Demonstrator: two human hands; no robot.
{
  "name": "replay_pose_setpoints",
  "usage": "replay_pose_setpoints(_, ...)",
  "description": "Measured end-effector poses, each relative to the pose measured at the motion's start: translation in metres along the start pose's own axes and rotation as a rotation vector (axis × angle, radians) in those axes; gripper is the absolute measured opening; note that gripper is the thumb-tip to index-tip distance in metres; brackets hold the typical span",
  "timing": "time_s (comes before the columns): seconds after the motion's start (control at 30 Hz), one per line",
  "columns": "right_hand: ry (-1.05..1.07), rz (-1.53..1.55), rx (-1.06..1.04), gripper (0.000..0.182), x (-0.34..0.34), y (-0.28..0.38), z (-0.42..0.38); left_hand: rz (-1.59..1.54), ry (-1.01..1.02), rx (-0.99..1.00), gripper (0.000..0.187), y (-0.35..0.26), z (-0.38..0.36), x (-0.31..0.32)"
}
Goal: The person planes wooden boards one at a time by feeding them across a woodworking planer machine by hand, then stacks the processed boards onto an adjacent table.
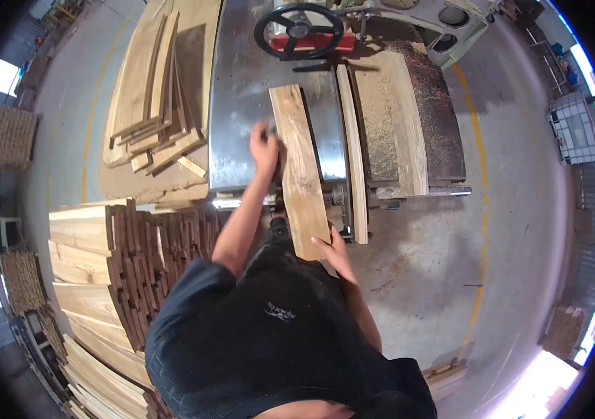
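A long wooden board (301,167) with a wavy grain and a wavy left edge lies lengthwise in front of me, its far part over the metal machine table and its near end reaching past the table's front edge. My right hand (336,253) grips the near end at its right corner, thumb on the top face. Beside the board's left edge, over the metal table (238,105), is my left hand (264,148), its fingers loosely bent and apart, with nothing visible in them.
A long fence strip (354,153) stands right of the board, with a sawdust-covered bed (381,105) beyond it. A black handwheel (299,29) is at the back. Cut boards (140,84) are piled at left, above a tall stack of planks (84,262).
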State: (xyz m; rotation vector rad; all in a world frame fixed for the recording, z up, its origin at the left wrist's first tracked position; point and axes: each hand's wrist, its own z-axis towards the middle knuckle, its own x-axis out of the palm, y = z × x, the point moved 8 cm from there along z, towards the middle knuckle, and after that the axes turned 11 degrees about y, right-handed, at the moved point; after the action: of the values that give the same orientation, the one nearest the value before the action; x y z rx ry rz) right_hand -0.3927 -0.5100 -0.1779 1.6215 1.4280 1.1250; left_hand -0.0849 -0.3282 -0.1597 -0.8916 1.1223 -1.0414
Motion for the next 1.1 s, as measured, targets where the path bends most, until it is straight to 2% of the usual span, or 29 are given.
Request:
replay_pose_setpoints(0.07,0.003,-0.005,0.004,0.05,0.0,-0.014,0.009,0.007,0.065,0.037,0.023,-0.024,-0.068,-0.015)
replay_pose_setpoints(0.13,0.018,-0.048,0.069,0.05,0.001,-0.033,0.017,-0.024,0.188,-0.045,0.02,-0.038,-0.117,-0.022)
replay_pose_setpoints(0.2,0.018,-0.061,0.011,0.052,0.006,-0.036,0.028,0.022,0.28,-0.129,0.024,-0.031,-0.156,-0.03)
replay_pose_setpoints(0.27,0.107,-0.027,0.016,0.05,0.022,0.002,0.02,-0.17,0.389,-0.725,0.031,-0.027,-0.19,-0.027)
replay_pose_setpoints(0.3,0.187,0.008,0.025,0.047,0.034,0.036,0.012,-0.345,0.475,-0.644,0.043,-0.003,-0.197,-0.017)
replay_pose_setpoints(0.33,0.307,-0.308,0.115,0.039,0.039,0.073,0.002,-0.78,0.394,-1.03,0.051,-0.007,-0.216,-0.006)
replay_pose_setpoints(0.37,0.416,-0.113,-0.072,0.033,0.052,0.093,-0.001,-0.976,0.57,-1.08,0.053,-0.017,-0.219,-0.007)
replay_pose_setpoints(0.4,0.514,0.087,-0.257,0.028,0.061,0.113,-0.006,-1.175,0.754,-1.117,0.055,-0.031,-0.223,-0.009)
replay_pose_setpoints(0.43,0.579,0.143,-0.117,0.028,0.064,0.114,-0.006,-1.543,0.894,-0.969,0.057,-0.058,-0.215,-0.005)
replay_pose_setpoints(0.47,0.591,0.125,-0.11,0.028,0.068,0.117,-0.001,-1.745,0.818,-0.956,0.058,-0.067,-0.217,-0.002)
replay_pose_setpoints(0.57,0.407,-0.138,-0.185,0.03,0.065,0.121,0.015,-1.636,0.711,-0.989,0.057,-0.06,-0.207,0.001)
replay_pose_setpoints(0.67,0.313,-0.099,-0.103,0.034,0.062,0.115,0.018,-1.648,0.685,-1.06,0.062,-0.046,-0.213,0.004)
replay_pose_setpoints(0.7,0.31,-0.097,-0.096,0.034,0.064,0.112,0.017,-1.515,0.623,-1.011,0.064,-0.036,-0.21,0.0)
replay_pose_setpoints(0.73,0.31,-0.071,-0.032,0.043,0.066,0.104,0.016,-1.382,0.568,-0.964,0.067,-0.029,-0.207,-0.003)
replay_pose_setpoints(0.77,0.303,-0.043,0.031,0.053,0.068,0.096,0.016,-1.393,0.61,-0.907,0.058,-0.017,-0.202,0.0)
replay_pose_setpoints(0.8,0.281,-0.013,0.086,0.064,0.067,0.088,0.016,-0.954,0.456,-1.118,0.059,-0.034,-0.203,-0.018)
replay_pose_setpoints(0.83,0.254,-0.249,-0.017,0.077,0.065,0.086,0.017,-0.912,0.466,-0.961,0.055,-0.035,-0.194,-0.019)
replay_pose_setpoints(0.87,0.201,-0.138,0.015,0.075,0.062,0.068,0.019,-0.881,0.485,-0.802,0.055,-0.038,-0.188,-0.019)
replay_pose_setpoints(0.93,0.22,0.034,0.025,0.071,0.066,0.069,0.017,-0.829,0.543,-0.791,0.064,-0.052,-0.186,-0.027)
replay_pose_setpoints(1.0,0.213,0.0,-0.088,0.065,0.06,0.055,0.026,-0.335,0.74,-0.691,0.078,-0.066,-0.176,-0.047)
replay_pose_setpoints(1.03,0.216,-0.021,-0.092,0.062,0.054,0.038,0.03,-0.28,0.775,-0.621,0.085,-0.056,-0.176,-0.047)
replay_pose_setpoints(1.07,0.197,0.066,0.003,0.061,0.048,0.006,0.037,-0.252,0.792,-0.565,0.088,-0.044,-0.179,-0.045)
replay_pose_setpoints(1.1,0.182,0.133,0.06,0.059,0.046,0.009,0.034,-0.234,0.801,-0.565,0.088,-0.026,-0.184,-0.041)
